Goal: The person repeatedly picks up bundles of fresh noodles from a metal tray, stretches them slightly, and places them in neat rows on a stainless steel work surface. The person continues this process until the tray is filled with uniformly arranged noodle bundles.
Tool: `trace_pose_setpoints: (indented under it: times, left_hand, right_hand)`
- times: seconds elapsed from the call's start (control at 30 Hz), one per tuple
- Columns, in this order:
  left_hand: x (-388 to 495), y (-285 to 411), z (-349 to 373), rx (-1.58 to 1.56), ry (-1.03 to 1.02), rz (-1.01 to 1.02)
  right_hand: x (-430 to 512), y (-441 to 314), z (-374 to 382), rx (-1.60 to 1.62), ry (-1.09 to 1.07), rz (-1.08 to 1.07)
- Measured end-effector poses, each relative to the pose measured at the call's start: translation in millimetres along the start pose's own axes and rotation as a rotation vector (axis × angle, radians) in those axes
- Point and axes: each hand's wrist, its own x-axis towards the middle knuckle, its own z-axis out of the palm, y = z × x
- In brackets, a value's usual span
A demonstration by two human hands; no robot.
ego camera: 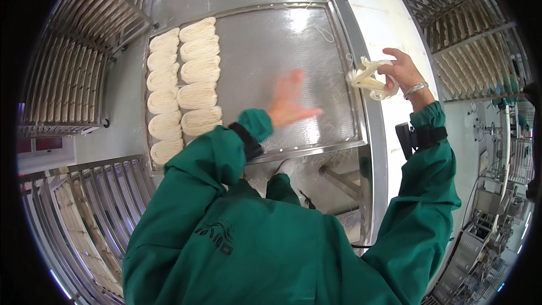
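A bundle of pale noodles [367, 79] hangs from my right hand [401, 72], its loops gathered at the fingers above the seam between the metal table and a white conveyor belt [391, 135]. My left hand [292, 101], blurred, hovers over the metal tray [262, 59] with fingers spread and nothing in it. Folded noodle portions [197, 95] lie in two columns along the tray's left side. My left forearm hides the near end of the right column.
Wheeled racks of trays [63, 76] stand at the left, with another rack [93, 220] at lower left. More racks [470, 51] line the far side of the belt. Stray noodle strands [324, 33] lie on the tray. Machinery [470, 237] stands at lower right.
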Motion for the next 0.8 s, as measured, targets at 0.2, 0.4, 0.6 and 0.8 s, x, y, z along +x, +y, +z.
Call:
trace_pose_setpoints:
  times: [0.2, 0.4, 0.6, 0.8]
  left_hand:
    - [-42, 67, 5, -0.090, 0.342, 0.189]
    - [-122, -15, -32, -0.077, 0.100, 0.052]
    - [-174, -80, -55, 0.215, -0.167, 0.080]
    - [-174, -99, -31, 0.405, -0.231, 0.069]
  right_hand:
    - [-75, -43, 107, 0.297, -0.217, -0.076]
    - [-122, -40, 163, 0.597, -0.252, 0.029]
    - [-125, 12, 168, 0.629, -0.197, 0.143]
    - [-107, 66, 204, 0.605, -0.176, 0.216]
